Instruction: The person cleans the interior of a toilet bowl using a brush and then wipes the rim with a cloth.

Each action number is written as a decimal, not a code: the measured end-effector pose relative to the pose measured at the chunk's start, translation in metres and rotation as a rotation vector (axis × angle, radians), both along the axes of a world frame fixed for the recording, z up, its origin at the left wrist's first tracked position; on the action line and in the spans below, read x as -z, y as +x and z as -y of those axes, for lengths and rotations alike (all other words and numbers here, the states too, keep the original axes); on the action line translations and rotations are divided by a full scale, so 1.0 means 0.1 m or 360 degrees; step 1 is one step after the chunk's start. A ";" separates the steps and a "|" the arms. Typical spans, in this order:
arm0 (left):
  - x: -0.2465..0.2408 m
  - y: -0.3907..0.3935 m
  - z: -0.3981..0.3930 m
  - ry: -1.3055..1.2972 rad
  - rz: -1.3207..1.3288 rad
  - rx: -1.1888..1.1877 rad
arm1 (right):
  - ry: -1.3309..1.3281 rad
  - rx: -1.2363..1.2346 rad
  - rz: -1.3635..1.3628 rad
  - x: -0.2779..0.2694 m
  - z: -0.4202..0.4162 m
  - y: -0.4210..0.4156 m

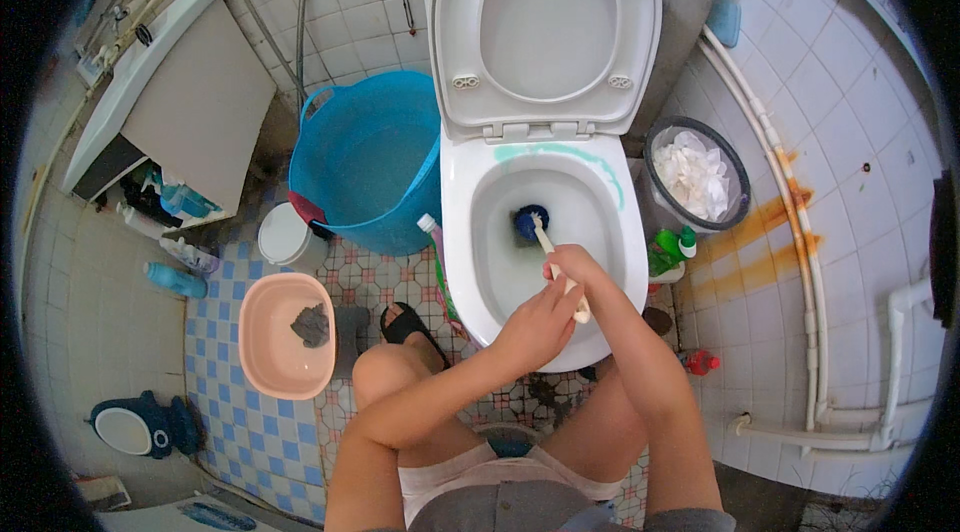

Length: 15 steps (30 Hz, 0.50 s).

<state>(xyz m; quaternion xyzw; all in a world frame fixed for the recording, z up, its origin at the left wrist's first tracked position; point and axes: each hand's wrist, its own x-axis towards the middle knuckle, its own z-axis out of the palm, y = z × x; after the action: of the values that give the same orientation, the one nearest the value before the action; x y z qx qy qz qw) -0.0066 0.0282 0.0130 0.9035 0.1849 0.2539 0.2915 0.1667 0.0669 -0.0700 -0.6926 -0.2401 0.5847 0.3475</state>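
Both my hands are on the pale handle of a toilet brush (547,238) over the white toilet bowl (495,277). My right hand (576,267) grips the handle higher up, nearer the brush head. Lower on it, by the handle's end, is my left hand (541,322), its fingers around the handle. The blue brush head is down in the bottom of the bowl, by a dark patch at the drain. Green-blue liquid streaks the back and right of the rim. The toilet seat and lid (454,29) are raised against the back.
A blue tub (360,157) of water stands left of the toilet, beside a white lidded bucket (285,233). Farther left is a pink basin (281,352) with a grey cloth (310,325). To the right are a waste bin (739,202) of paper and a green bottle (664,253).
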 end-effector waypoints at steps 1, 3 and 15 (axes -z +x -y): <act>-0.03 -0.02 0.00 0.0075 0.0018 0.0001 | 0.0047 0.0013 -0.0057 -0.08 0.01 -0.04; -0.05 0.01 -0.05 0.0114 0.0001 0.0021 | 0.0136 0.0052 -0.0167 -0.17 0.06 -0.06; -0.04 0.05 -0.05 0.0301 -0.0194 -0.0009 | 0.0150 0.0061 -0.0025 -0.12 0.04 -0.08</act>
<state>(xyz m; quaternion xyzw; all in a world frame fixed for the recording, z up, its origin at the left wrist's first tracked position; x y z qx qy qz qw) -0.0018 0.0327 0.0171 0.9402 0.1803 0.2156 0.1925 0.1584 0.0628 -0.0584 -0.6753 -0.2512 0.5715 0.3928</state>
